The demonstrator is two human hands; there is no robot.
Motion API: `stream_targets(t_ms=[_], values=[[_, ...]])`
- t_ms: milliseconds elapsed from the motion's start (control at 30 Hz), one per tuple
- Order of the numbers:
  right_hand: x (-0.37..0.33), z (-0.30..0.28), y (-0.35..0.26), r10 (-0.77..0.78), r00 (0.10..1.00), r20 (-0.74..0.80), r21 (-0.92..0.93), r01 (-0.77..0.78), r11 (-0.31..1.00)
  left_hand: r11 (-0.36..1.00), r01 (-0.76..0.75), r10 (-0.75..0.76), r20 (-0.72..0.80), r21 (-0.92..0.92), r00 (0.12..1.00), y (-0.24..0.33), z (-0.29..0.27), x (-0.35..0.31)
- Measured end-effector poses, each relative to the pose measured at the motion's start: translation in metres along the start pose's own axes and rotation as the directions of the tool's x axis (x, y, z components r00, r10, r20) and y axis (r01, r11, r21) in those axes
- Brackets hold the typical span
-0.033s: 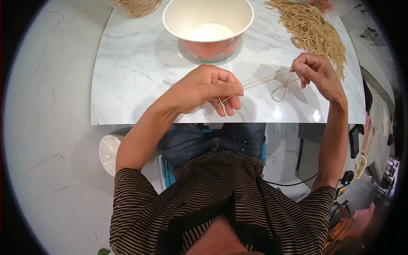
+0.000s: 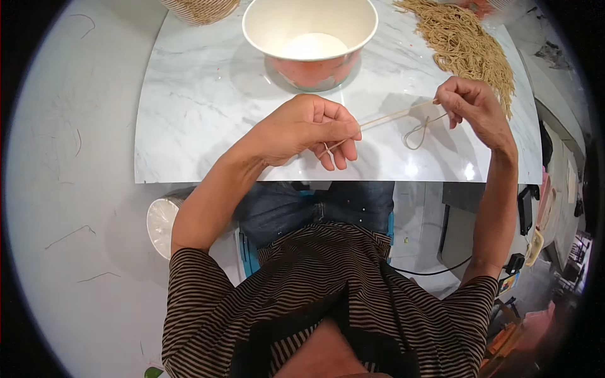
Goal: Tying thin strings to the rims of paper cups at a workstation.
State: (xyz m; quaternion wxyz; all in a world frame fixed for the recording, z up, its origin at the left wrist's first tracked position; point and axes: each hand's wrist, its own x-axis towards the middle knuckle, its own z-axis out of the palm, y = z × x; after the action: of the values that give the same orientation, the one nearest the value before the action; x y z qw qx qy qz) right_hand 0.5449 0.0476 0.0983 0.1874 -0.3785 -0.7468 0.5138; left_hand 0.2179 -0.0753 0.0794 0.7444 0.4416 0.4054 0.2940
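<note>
With cord [image 2: 397, 115] pinched in my left hand [image 2: 313, 130] and right hand [image 2: 476, 110], the slack loop [image 2: 414, 148] between them risked tangling if twisted.

Counting remotely: I am seeing two hands, one left hand [image 2: 314, 129], one right hand [image 2: 474, 110]. One cord [image 2: 397, 114] is running between them; one loop [image 2: 413, 148] is hanging just left of the right. Beyond the left, one bowl [image 2: 315, 75] is standing, one basket [image 2: 178, 10] farther out. Beyond the right, one heap of strands [image 2: 466, 50] is lying, uncountable singly.

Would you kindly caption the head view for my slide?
Left hand and right hand hold a tan cord near a bowl.
</note>
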Motion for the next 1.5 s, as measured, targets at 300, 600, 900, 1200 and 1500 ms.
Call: stream_targets(t_ms=[300, 600, 900, 1200, 1500], values=[[0.001, -0.021, 0.022, 0.06, 0.994, -0.095, -0.097, -0.069, 0.993, 1.0, 0.008, -0.007, -0.03, 0.028, 1.0, -0.007, -0.007, 0.001], [-0.01, 0.069, -0.028, 0.145, 0.988, 0.06, 0.072, -0.149, 0.986, 0.992, 0.048, -0.044, -0.036, 0.118, 0.998, -0.01, -0.002, 0.007], [-0.007, 0.126, -0.019, -0.015, 0.999, 0.035, 0.202, 0.008, 0.979, 0.959, 0.091, -0.084, -0.04, 0.269, 0.996, -0.007, -0.001, 0.0], [-0.01, 0.118, -0.009, -0.074, 0.98, -0.184, 0.105, 0.095, 0.99, 0.907, 0.087, -0.034, -0.133, 0.413, 0.99, 0.021, 0.016, -0.025], [0.013, 0.114, -0.026, 0.003, 0.872, -0.489, 0.323, 0.179, 0.929, -0.012, -0.071, 0.924, 0.038, 0.997, 0.381, 0.055, 0.023, -0.004]])
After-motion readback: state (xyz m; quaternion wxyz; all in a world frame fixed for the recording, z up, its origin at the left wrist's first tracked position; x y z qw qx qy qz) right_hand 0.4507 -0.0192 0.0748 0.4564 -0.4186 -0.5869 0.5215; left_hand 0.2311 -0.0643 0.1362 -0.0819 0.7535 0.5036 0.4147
